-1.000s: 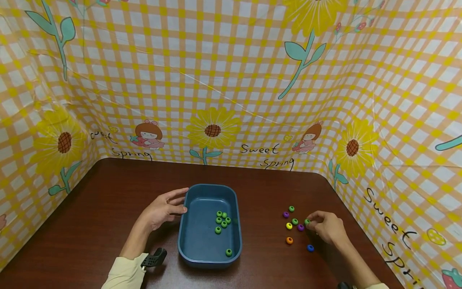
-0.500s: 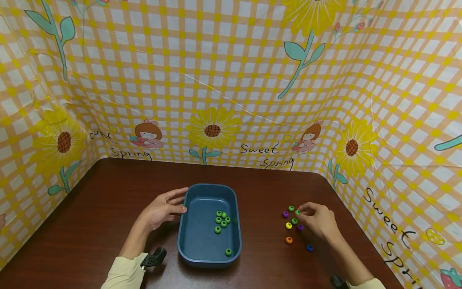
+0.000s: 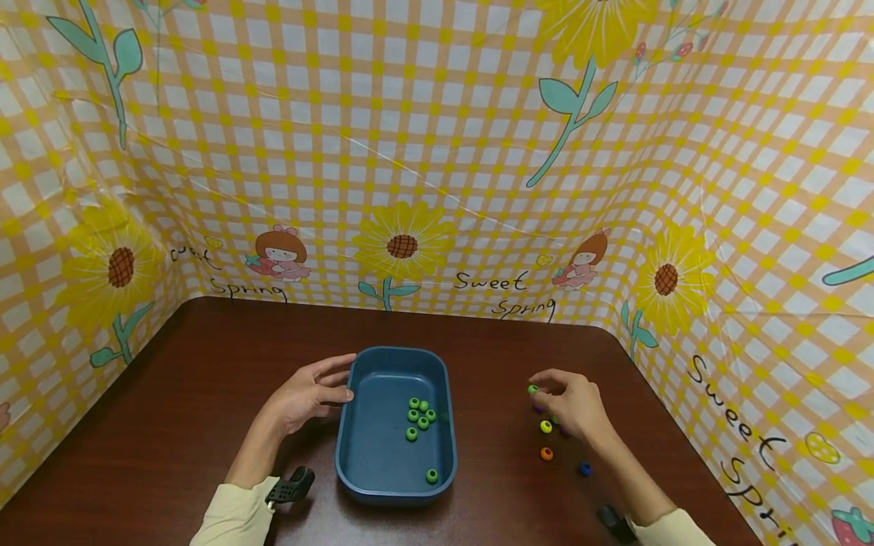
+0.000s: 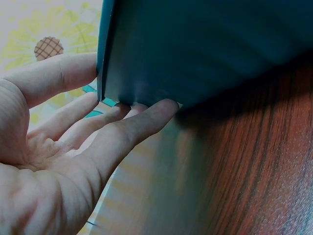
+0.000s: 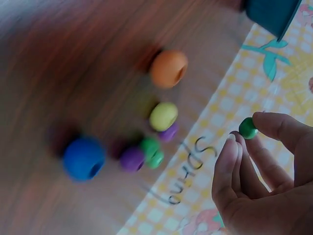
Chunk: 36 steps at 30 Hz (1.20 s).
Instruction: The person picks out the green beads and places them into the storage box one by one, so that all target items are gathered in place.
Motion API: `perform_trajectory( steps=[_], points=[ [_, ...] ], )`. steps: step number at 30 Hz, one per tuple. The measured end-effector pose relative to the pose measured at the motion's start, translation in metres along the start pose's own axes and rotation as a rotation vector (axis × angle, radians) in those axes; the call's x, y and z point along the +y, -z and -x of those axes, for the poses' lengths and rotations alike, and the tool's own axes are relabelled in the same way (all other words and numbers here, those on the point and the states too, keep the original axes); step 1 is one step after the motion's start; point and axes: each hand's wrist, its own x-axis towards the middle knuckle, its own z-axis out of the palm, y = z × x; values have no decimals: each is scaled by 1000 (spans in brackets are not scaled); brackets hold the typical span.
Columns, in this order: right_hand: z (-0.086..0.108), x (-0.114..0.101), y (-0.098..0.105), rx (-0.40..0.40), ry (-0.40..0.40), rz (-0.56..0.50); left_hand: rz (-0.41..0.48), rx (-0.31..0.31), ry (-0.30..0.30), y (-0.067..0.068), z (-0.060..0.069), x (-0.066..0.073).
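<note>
My right hand [image 3: 575, 402] pinches a green bead [image 5: 248, 128] between thumb and fingertips, held above the table. Below and around it lie a yellow bead [image 5: 164, 116], an orange bead [image 5: 168, 69], a blue bead [image 5: 84, 158], purple beads [image 5: 132, 158] and more green beads [image 5: 151, 152], partly hidden by the hand in the head view. My left hand [image 3: 303, 396] rests with fairly straight fingers against the left side of a blue tray [image 3: 344, 447]. In the left wrist view its fingertips touch the tray's outer wall [image 4: 161, 54].
Several green beads [image 3: 423, 415] sit inside the tray, mostly grouped at the right, one near its front corner. The dark wooden table [image 3: 498, 485] ends at a checked cloth [image 3: 437, 174] at the back and both sides.
My right hand has lifted the green bead and carried it left and away from me, passing over the other beads. The left hand and the tray have stayed in place.
</note>
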Motion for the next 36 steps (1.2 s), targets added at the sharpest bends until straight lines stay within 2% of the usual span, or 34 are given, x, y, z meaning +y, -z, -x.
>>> perform_trajectory(
  steps=[3,11,26,36],
  points=[
    [-3,-11,-7,-8,13,-32,4,2,1,0,0,0],
    [-12,-42,-26,20,107,-16,10,0,-2,1,-1,-1],
    [-23,-100,-68,-28,189,-94,0,10,3,0,0,1],
    [-29,-118,-91,-48,201,-109,4,17,6,-1,0,0]
  ],
)
